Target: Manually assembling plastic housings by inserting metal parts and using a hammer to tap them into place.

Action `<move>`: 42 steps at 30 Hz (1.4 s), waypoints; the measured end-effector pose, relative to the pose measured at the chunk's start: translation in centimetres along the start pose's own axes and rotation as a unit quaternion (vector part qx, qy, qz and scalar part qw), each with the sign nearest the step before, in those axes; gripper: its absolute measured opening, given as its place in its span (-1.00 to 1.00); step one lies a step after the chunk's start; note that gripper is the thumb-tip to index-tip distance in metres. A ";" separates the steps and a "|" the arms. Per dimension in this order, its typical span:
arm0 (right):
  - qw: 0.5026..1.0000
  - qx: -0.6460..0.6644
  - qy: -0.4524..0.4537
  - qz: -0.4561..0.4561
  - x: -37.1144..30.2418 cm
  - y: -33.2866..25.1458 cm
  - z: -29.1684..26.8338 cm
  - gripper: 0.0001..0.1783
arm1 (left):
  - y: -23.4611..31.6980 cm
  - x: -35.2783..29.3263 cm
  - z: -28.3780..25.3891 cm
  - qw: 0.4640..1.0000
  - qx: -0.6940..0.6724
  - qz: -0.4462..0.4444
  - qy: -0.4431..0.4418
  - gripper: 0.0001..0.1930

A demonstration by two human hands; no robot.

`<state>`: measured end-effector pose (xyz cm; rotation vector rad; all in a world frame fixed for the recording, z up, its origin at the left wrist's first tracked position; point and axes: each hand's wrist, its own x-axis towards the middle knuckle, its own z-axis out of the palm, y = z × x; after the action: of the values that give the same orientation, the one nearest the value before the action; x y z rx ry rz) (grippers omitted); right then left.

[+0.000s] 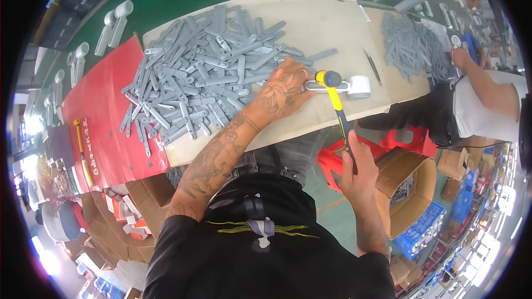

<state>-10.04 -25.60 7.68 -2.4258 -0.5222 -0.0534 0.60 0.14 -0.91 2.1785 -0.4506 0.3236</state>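
The person's right hand (359, 169) wraps around the grip of a yellow-and-dark mallet (339, 112), nearer the body than the pile of grey strips (213, 72). The left hand (284, 89), at the pile's right edge, pinches the left end of a white-and-grey device (360, 87), which lies just right of the pile. The mallet head covers its middle; whether they touch cannot be told.

The left fingers sit close to the head, so an off-line blow could catch them. A loose pinch might let the device skid or roll on its round end, and a hard or tilted strike could crack or mark it.

Well to the right of the pile and lower, a cardboard box (425, 188) holds grey pieces; beyond it, a blue crate (424, 232) has contents too small to identify. Below and left of the pile, another carton (102, 230) contains orange and white items.
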 end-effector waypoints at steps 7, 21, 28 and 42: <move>0.999 0.024 0.038 0.000 0.0 1.2 0.2 -0.46 | -0.4 -0.7 0.3 0.999 0.036 -0.004 0.032 -0.67; 0.980 0.096 0.155 0.080 7.0 5.9 5.1 -0.48 | -20.7 7.6 -21.1 0.847 -0.171 -0.413 0.286 -0.61; 0.984 -0.061 0.145 0.082 8.3 5.4 6.2 -0.44 | -26.6 10.3 -23.0 0.846 0.329 -0.412 0.079 -0.35; 0.981 -0.096 0.160 0.049 9.2 4.0 6.1 -0.44 | -14.7 23.9 -7.8 0.877 0.418 -0.235 -0.023 -0.28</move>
<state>-0.57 -21.47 2.03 -2.5565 -0.2604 -0.4632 27.86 9.72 2.47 3.0411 0.2809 0.2077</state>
